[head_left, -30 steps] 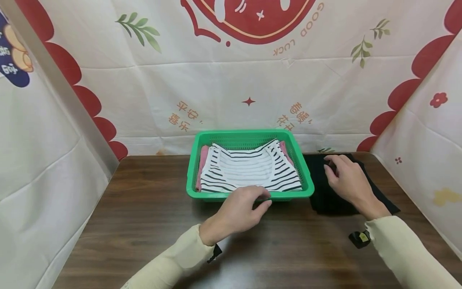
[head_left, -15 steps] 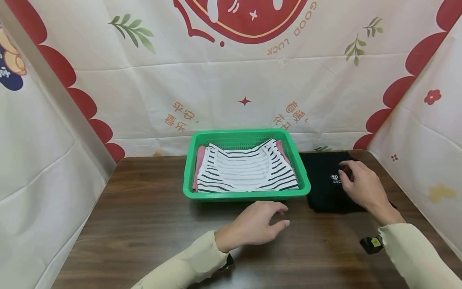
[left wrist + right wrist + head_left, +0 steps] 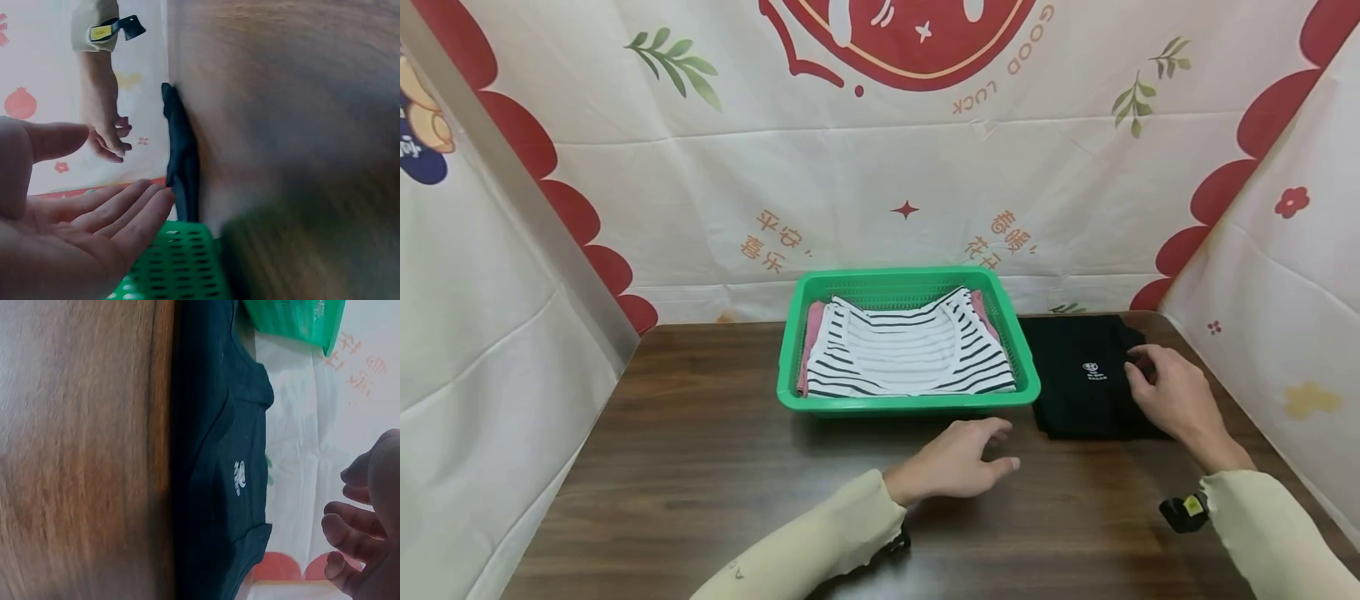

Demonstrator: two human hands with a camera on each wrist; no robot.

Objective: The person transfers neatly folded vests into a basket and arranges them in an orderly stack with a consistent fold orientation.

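A black folded garment point(image 3: 1067, 408) with a small white print lies on the table to the right of the green basket. My right hand point(image 3: 1180, 400) is above its right side, fingers loosely bent and holding nothing; the right wrist view shows the hand point(image 3: 369, 519) apart from the cloth point(image 3: 215, 487). My left hand point(image 3: 958, 458) hovers in front of the basket point(image 3: 910, 405), and in the left wrist view its fingers point(image 3: 119, 212) are extended with nothing held. Inside the basket lies a folded white garment with black stripes point(image 3: 902, 354), over pink cloth point(image 3: 812, 333).
The dark wooden table point(image 3: 700, 467) ends at a white printed cloth wall point(image 3: 865, 183) behind. Another cloth point(image 3: 1285, 325) rises along the right side, close to the black garment, and a further one point(image 3: 490, 333) along the left.
My left hand has moved right and toward me, away from the basket's front rim. My right hand has drawn to the right, uncovering the black garment's white print. The head view has shifted slightly.
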